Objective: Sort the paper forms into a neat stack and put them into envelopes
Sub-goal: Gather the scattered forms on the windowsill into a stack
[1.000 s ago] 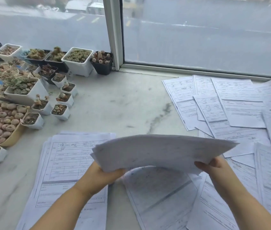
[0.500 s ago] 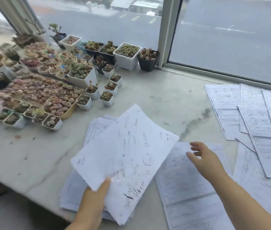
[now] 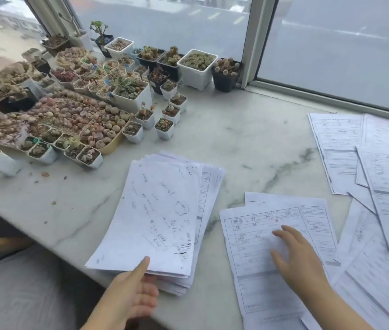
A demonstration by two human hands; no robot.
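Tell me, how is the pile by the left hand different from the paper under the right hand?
The pile is many sheets thick; the form looks thin. The pile's top shows handwriting, the form printed boxes. The left hand pinches the pile's edge; the right hand lies flat on the form. Both are white paper.

Stack of forms (image 3: 162, 225) on bench (image 3: 248, 139), front centre, near edge overhanging. Left hand (image 3: 134, 296) at its near end, thumb on top. Single form (image 3: 267, 260) just right of stack, right hand (image 3: 296, 256) flat on it. Loose forms (image 3: 374, 177) overlapping far right. Potted plants (image 3: 88, 103) back left, along window (image 3: 331, 44).
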